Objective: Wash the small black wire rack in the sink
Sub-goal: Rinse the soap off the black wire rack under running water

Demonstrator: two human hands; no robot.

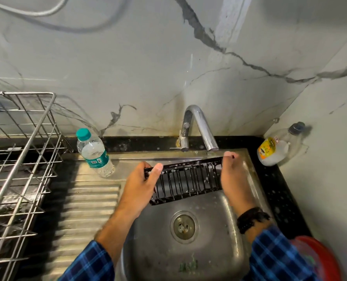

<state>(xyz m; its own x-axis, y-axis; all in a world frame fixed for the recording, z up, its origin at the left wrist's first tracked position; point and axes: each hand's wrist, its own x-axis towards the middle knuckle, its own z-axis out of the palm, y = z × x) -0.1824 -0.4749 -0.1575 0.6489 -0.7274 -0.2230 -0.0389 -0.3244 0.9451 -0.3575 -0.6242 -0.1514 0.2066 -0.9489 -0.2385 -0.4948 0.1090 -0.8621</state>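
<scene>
The small black wire rack (pixel 186 179) is held over the steel sink (pixel 215 244), just below the chrome tap (pixel 201 126). Soap suds cling to its top bars. My left hand (pixel 143 179) grips the rack's left end, thumb over the top bar. My right hand (pixel 232 175) is at the rack's right end, fingers curled round its upper corner. No water stream shows under the spout. The drain (pixel 184 226) lies below the rack.
A plastic water bottle (pixel 94 153) stands on the ribbed drainboard (pixel 87 209) at the left. A large steel wire dish rack (pixel 20 159) fills the far left. A soap bottle (pixel 274 149) leans in the right corner. A red tub (pixel 320 258) is at the lower right.
</scene>
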